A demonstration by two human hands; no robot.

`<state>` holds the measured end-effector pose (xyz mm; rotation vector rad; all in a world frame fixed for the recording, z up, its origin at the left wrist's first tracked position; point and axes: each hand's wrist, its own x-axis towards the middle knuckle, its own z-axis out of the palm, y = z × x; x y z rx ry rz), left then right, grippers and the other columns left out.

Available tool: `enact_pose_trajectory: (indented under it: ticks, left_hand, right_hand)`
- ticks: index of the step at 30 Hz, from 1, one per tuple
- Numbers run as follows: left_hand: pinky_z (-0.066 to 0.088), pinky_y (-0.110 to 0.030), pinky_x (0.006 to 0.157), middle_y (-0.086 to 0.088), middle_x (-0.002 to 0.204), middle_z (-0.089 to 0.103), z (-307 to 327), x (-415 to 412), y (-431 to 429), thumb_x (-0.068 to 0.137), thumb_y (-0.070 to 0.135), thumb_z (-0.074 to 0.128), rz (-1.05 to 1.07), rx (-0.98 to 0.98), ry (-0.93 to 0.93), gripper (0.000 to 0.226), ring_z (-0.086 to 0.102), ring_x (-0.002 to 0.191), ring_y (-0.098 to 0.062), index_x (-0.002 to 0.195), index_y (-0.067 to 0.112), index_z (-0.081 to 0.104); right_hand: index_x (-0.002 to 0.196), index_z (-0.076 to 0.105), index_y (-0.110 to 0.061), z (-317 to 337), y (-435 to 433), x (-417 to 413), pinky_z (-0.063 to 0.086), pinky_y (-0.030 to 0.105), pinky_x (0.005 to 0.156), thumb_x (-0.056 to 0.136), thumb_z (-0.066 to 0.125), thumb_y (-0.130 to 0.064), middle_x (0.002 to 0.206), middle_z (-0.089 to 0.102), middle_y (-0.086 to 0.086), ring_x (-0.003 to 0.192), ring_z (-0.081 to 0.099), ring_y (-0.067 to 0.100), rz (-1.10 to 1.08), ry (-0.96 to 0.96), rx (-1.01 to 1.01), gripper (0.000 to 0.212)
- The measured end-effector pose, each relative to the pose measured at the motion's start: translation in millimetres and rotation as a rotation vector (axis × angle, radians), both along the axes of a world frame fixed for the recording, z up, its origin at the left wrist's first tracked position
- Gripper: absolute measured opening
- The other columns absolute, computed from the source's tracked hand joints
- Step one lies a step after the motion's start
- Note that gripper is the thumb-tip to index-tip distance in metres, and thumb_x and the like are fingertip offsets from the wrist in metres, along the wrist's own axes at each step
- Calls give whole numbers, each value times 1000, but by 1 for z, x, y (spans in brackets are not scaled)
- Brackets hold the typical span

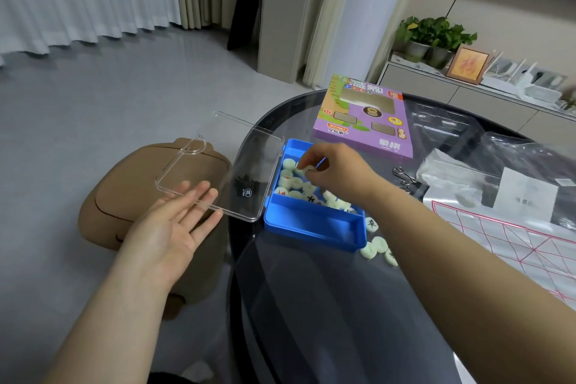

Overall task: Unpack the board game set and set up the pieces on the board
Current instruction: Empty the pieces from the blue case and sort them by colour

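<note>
While the left hand (174, 221) lies palm up, fingers straight and spread, their tips under the near edge of the clear lid (224, 165), unpacking is the step in hand. Just right of that hand the blue case (314, 227) sits on the table (311, 305), with a few loose pieces (378, 246) under the right forearm. Beyond, the right hand (336, 171) reaches into the case, fingers curled, pinching one pale piece (307, 169). To its right lies the red-lined board (498, 237); farther off, the purple box (364, 121). Next, I judge, the piece needs lifting clear and carrying right onto a line crossing.
</note>
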<state>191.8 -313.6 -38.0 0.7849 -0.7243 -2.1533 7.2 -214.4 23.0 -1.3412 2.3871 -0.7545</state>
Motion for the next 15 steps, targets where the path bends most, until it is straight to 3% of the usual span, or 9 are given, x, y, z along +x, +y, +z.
enact_pose_trajectory:
  ticks: [5,11,15]
  left_hand:
    - [57,-24,54,3,66,71,4,-2,6,90,-1,43,15,-93,-16,23,70,68,-8,79,17,51]
    - [55,-20,56,6,67,71,10,-4,15,89,0,45,56,-203,-6,22,69,68,-5,83,19,52]
    - [55,-18,55,8,64,70,11,-5,17,88,1,46,79,-215,-10,20,68,66,-3,83,19,53]
  right_hand:
    - [81,53,-20,18,56,-10,48,17,54,84,60,-6,71,54,-5,60,55,14,-38,-84,34,16]
    - [64,53,-25,10,108,-17,43,8,46,82,64,-7,56,56,-10,37,50,-6,-97,-46,271,27]
    - [77,60,-17,3,116,-21,40,4,43,82,64,-12,59,56,-10,39,52,-5,-148,-78,284,9]
